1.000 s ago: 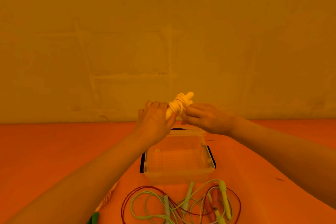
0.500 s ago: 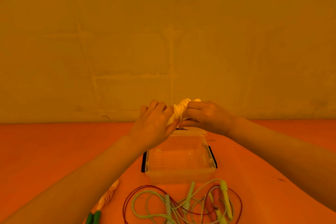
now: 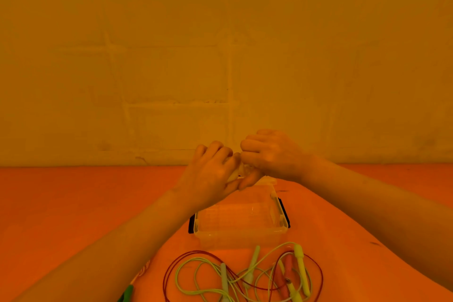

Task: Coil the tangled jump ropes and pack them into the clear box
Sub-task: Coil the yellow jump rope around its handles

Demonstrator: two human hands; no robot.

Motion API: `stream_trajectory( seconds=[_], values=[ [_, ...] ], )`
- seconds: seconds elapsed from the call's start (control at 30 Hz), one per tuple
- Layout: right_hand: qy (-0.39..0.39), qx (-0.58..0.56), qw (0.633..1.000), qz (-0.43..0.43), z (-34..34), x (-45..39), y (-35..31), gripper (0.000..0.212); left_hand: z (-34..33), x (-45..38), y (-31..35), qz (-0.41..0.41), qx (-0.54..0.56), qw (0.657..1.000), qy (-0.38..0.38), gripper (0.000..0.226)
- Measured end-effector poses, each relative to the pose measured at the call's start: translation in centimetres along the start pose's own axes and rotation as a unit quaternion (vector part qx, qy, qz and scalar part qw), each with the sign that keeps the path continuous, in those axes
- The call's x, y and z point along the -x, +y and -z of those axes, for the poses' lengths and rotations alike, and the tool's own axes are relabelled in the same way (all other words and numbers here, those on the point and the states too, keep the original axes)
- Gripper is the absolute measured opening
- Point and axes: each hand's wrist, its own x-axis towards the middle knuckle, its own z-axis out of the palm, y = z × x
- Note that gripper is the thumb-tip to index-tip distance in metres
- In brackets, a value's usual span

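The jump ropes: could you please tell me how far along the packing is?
Done: nothing shows in the clear box yet. In hand: the left hand and right hand grip one pale coiled rope above it. Left: the tangled ropes on the table.

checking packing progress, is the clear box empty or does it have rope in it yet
Empty: through the clear box only the orange surface shows. Both hands grip the coiled rope above it.

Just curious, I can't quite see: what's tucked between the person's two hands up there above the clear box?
In the head view, a pale coiled rope bundle sits between the left hand and the right hand. Both hold it, mostly covering it, above the far end of the clear box.
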Motion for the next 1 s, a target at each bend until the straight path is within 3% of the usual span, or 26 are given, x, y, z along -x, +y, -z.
stream_trajectory(
  seconds=[0.3, 0.5, 0.67, 0.87, 1.0],
  values=[
    [0.009, 0.004, 0.999, -0.033, 0.3, -0.4, -0.3, 0.028, 0.6, -0.3, -0.1, -0.022, -0.005, 0.993, 0.119, 0.031],
    [-0.006, 0.016, 0.999, -0.042, 0.5, -0.4, -0.8, 0.029, 0.7, -0.2, 0.1, -0.020, 0.009, 0.990, 0.142, 0.027],
    [0.002, -0.005, 0.998, -0.062, 0.4, -0.2, -2.0, 0.026, 0.0, 0.5, 0.6, 0.033, 0.077, 0.983, 0.161, 0.031],
    [-0.090, -0.003, 0.985, -0.144, -0.4, 2.2, -4.6, 0.027, -1.9, 2.8, 1.7, 0.081, 0.120, 0.977, 0.155, 0.042],
    [-0.131, -0.059, 0.970, -0.194, -0.5, 3.5, -5.9, 0.040, -2.9, 4.2, 2.1, 0.113, 0.128, 0.977, 0.127, 0.040]
  ],
)
